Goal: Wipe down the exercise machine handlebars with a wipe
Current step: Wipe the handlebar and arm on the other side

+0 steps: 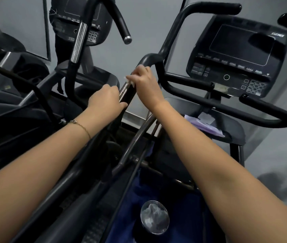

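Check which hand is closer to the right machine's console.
Right. The right hand, holding the wipe on the handlebar, sits left of the console. The left hand grips the same bar lower down, farther left of it.

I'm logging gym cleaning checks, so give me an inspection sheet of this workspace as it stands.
Surface: handlebar, black with a chrome strip lower down.
Job's things: white wipe, held against the handlebar by the right hand.
Clutter: purple packet below the console; round clear-topped container at bottom.
Hands: left hand grips the handlebar just below the right hand.
Cables: nothing seen.
Surroundings: second machine to the left, grey wall behind.
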`<act>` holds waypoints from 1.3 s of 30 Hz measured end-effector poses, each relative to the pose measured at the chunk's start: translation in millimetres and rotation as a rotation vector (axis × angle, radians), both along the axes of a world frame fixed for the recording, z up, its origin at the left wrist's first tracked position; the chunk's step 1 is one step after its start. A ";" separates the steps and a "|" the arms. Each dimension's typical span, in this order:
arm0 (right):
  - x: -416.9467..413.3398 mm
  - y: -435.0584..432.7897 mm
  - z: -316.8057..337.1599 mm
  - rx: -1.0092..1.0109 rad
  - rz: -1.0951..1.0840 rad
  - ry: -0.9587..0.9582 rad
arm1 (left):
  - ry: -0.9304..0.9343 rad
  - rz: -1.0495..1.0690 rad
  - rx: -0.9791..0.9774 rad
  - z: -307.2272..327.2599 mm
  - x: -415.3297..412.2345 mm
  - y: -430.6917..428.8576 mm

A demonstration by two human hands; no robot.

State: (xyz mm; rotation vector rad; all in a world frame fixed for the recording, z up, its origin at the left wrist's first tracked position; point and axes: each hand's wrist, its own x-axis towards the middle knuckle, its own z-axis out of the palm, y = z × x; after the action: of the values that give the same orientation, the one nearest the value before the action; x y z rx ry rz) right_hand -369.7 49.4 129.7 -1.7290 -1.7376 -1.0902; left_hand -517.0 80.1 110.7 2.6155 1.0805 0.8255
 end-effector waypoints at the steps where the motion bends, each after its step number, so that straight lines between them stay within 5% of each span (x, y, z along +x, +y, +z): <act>1: 8.5 4.4 8.1 0.016 -0.008 0.035 | -0.022 0.015 0.018 0.6 5.7 0.5; 11: 6.1 -7.6 -24.3 0.205 0.116 0.363 | -0.085 -0.050 0.075 13.1 37.1 10.7; 18: 2.1 -2.8 -45.9 0.448 0.458 1.570 | -0.152 -0.070 0.115 37.9 60.6 17.0; 20: 3.3 6.4 -48.5 0.498 0.552 1.763 | -0.160 -0.072 0.131 44.4 70.0 18.9; 39: 93.9 64.3 19.0 0.620 0.882 2.139 | -0.073 0.269 0.256 45.3 114.3 1.3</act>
State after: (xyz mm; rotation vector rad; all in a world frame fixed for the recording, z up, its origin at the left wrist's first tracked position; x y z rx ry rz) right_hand -275.8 113.7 148.8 -0.5947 -0.3331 0.6298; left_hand -402.7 81.4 156.0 2.6491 1.4116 1.1784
